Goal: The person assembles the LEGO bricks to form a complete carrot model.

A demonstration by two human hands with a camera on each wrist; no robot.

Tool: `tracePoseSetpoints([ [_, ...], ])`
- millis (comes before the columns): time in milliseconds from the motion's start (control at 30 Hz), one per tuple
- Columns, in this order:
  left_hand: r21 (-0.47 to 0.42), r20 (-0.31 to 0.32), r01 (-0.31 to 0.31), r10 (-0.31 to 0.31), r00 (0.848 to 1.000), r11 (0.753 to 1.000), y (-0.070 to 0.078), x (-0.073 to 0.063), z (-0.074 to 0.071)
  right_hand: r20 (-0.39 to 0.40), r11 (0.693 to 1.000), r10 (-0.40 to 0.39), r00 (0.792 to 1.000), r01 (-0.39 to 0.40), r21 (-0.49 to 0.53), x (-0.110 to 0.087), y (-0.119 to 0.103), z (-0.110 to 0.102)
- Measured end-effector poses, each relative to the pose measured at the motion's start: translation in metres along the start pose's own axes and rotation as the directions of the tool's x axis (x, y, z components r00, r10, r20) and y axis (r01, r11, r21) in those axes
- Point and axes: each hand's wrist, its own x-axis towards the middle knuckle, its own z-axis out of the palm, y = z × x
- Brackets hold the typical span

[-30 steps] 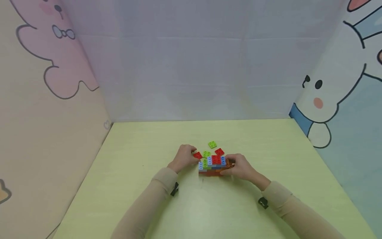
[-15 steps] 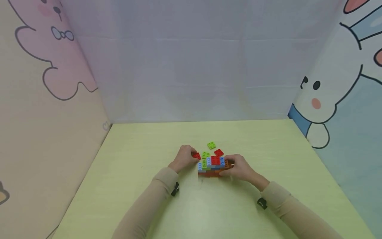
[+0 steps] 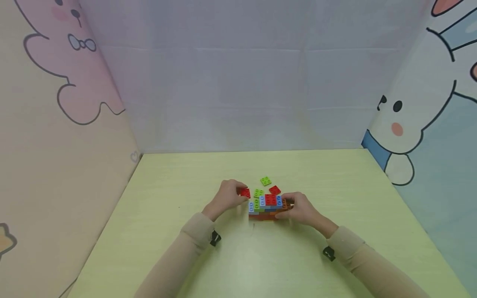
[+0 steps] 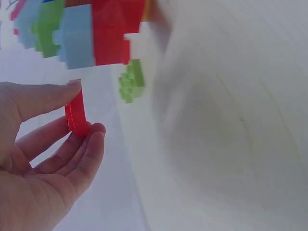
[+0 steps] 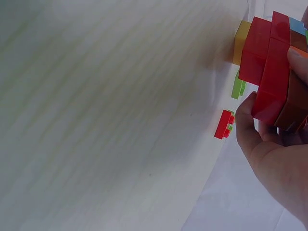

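My left hand (image 3: 228,194) pinches a small red toy building brick (image 4: 77,113) between thumb and fingertips, just left of a built-up block of bricks. In the head view that red brick (image 3: 244,193) sits level with the block's far side. My right hand (image 3: 301,208) grips the right end of the brick block (image 3: 266,209), which has light blue, green, red, orange and brown pieces. Seen from the right wrist, the fingers (image 5: 248,122) wrap the red and brown side of the block (image 5: 274,79). Part of its right end is hidden by the hand.
Behind the block lie a loose red brick (image 3: 274,190), a green brick (image 3: 258,193) close to it, and another green brick (image 3: 266,181) farther back. The pale yellow-green table (image 3: 179,248) ends at a whitish back curtain (image 3: 238,82), with printed side walls.
My left hand draws slightly left and away from the block with the red brick in its fingers. The right hand stays on the block.
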Motion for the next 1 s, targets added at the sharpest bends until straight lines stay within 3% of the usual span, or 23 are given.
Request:
tracePoseSetpoints([
  [133, -0.040, 0.014, -0.025, 0.025, 1.000, 0.999, 0.012, -0.008, -0.008, 0.000, 1.000, -0.002, 1.000, 0.002, 0.000, 0.000, 0.001, 0.000],
  [333, -0.071, 0.017, -0.150, 0.152, 0.988, 0.986, 0.031, -0.020, -0.017, 0.000, 1.000, -0.010, 1.000, 0.010, 0.001, 0.001, 0.002, 0.000],
  [433, -0.071, 0.028, -0.182, 0.184, 0.982, 0.981, 0.039, -0.024, -0.021, 0.002, 1.000, -0.022, 1.000, 0.022, 0.004, 0.001, 0.003, 0.000],
  [667, -0.078, 0.055, -0.211, 0.216, 0.975, 0.974, 0.052, -0.029, -0.021, -0.009, 1.000, -0.019, 1.000, 0.019, 0.002, 0.000, 0.004, 0.000],
  [1000, -0.072, 0.064, -0.224, 0.229, 0.971, 0.972, 0.054, -0.027, -0.013, -0.005, 0.999, -0.039, 0.999, 0.039, -0.006, 0.001, 0.004, 0.000],
])
